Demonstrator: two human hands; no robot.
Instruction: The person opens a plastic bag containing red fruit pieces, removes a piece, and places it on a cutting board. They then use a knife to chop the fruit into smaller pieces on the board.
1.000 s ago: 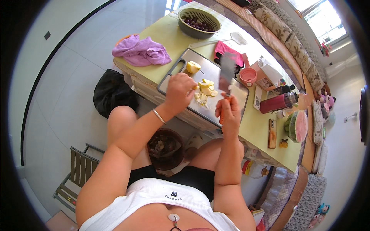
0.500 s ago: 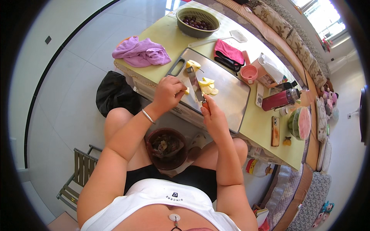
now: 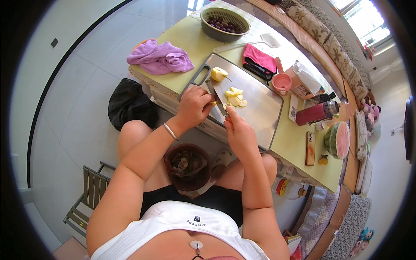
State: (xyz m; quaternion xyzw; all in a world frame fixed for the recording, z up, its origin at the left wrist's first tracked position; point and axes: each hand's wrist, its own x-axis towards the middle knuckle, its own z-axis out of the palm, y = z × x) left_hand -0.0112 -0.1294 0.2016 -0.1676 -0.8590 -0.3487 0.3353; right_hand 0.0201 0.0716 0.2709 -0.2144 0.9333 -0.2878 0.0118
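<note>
My right hand [image 3: 241, 133] is closed around the handle of a knife [image 3: 218, 99], its blade pointing away and to the left over the metal cutting board [image 3: 259, 112]. At the board's near edge, the fingers of my left hand [image 3: 193, 106] pinch a small pale fruit piece, mostly hidden, right against the blade. Past the knife, a cut piece of pear [image 3: 219, 73] with its stem lies on the board. Several thin pear slices [image 3: 235, 98] are heaped to the right of the blade.
A basket [image 3: 225, 30] of dark round fruit, purple cloth [image 3: 159, 57], pink cloth [image 3: 259, 60], fly swatter [image 3: 269, 40], purple bottle [image 3: 313, 113], phone [image 3: 310, 148] and cut watermelon [image 3: 337, 139] surround the board. Between my knees stands a waste bin [image 3: 188, 181]; a black bag [image 3: 131, 104] sits left.
The knife blade has come left and nearer, up against the piece in my left hand. More of the stemmed pear piece shows now. My right hand has shifted slightly left.
</note>
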